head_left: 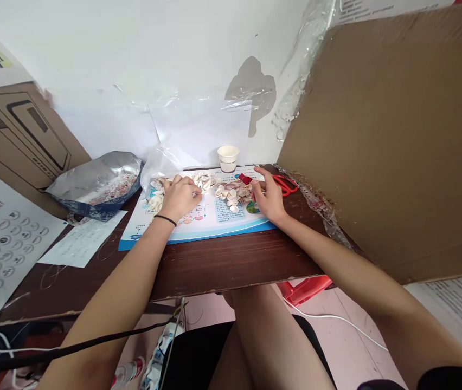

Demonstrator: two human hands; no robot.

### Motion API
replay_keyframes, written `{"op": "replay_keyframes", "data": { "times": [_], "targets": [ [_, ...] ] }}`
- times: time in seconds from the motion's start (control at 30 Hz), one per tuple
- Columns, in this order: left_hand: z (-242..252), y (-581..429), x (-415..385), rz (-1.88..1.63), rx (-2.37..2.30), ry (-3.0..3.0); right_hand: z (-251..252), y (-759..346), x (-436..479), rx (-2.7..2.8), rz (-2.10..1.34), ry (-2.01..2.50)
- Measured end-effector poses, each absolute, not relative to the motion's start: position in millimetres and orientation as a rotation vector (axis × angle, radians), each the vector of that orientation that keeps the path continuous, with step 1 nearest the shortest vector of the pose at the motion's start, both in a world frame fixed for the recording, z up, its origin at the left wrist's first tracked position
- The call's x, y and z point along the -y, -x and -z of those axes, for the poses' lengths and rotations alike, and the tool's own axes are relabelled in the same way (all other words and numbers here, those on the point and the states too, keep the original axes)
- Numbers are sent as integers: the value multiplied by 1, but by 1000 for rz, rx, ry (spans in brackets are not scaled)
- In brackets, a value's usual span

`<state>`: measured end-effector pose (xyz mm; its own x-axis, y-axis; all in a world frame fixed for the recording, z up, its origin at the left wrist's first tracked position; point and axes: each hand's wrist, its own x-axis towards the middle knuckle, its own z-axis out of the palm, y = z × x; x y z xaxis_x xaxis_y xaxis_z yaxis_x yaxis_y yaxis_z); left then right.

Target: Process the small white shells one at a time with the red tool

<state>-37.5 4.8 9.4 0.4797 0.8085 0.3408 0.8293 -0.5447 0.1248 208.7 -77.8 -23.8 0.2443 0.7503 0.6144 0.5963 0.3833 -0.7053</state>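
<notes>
My left hand rests over a printed sheet, palm down, with its fingers curled together near a pile of small pale seashells. Whatever lies between those fingertips is hidden or too small to name. More shells lie just left of that hand. My right hand is at the right edge of a second shell pile, index finger stretched out and apart from the thumb; nothing shows in it. Close to its fingertips is a small dark red piece. Red-handled scissors lie behind the right hand.
A paper cup stands at the back by the wall. An open plastic bag of small beads sits at left, above a handwritten paper. A large cardboard panel bounds the right side. A black cable crosses below the table.
</notes>
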Motion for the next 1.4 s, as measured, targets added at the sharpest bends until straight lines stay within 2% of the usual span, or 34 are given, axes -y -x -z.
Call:
{"op": "replay_keyframes", "data": {
  "times": [0.17,0.27,0.37,0.53,0.63,0.7,0.9,1.13,1.4],
  "targets": [
    [-15,38,-4,555,1557,2689,19,-210,81,1436,-180,1293],
    [-18,39,-5,708,1590,2709,17,-210,81,1439,-202,1300],
    [-21,39,-7,1147,1654,2693,16,-209,82,1441,-222,1299],
    [-29,27,5,2212,1970,2574,19,-207,80,1481,-287,1269],
    [-29,14,20,2559,2035,2621,21,-205,80,1497,-307,1219],
    [-25,5,28,2609,2078,2715,20,-204,81,1488,-286,1187],
    [-8,-12,41,2460,2371,2834,12,-197,93,1560,-202,1131],
    [-7,-16,45,2609,2333,2825,20,-200,86,1749,31,1239],
    [-4,-14,41,2526,2413,2801,20,-202,86,1749,73,1231]
  ]
}}
